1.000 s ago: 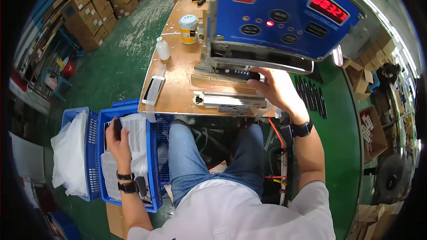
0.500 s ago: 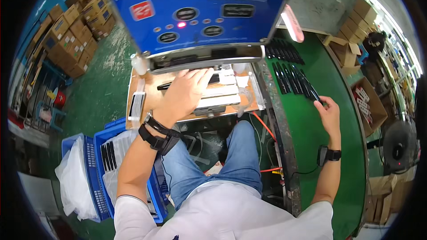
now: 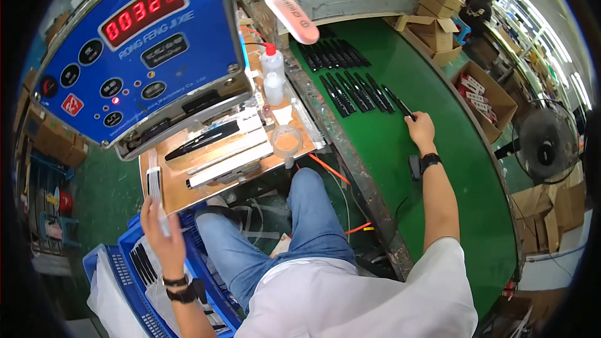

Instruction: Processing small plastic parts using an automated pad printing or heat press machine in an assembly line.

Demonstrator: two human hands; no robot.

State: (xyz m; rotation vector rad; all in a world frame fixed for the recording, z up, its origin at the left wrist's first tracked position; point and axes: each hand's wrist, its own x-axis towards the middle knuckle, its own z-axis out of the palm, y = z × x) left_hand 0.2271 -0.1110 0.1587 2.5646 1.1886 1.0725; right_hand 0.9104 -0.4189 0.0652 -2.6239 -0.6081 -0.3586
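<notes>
My right hand [image 3: 421,130] pinches the near end of a long, narrow black plastic piece [image 3: 397,101] over the green table, beside a row of similar black pieces [image 3: 357,94]. My left hand [image 3: 164,244] is blurred, above the edge of the blue crate, with its fingers stretched and apart. It is close to a stack of thin white strips [image 3: 154,181] at the left edge of the wooden worktop; a pale streak shows between its fingers. Another black tapered piece [image 3: 203,141] lies on the machine's bed, under the blue control panel [image 3: 144,44], with no hand on it.
Blue crates [image 3: 134,269] with black pieces and white plastic stand at my left. Bottles [image 3: 273,72] and a roll of clear tape [image 3: 287,141] are on the worktop. A pink-and-white lamp [image 3: 292,15] hangs over it. A fan [image 3: 544,141] and an open carton [image 3: 482,97] stand right.
My left hand has left the machine bed and moved down and left towards the crate, uncovering the black piece there. My view has turned right. My right hand still holds its piece.
</notes>
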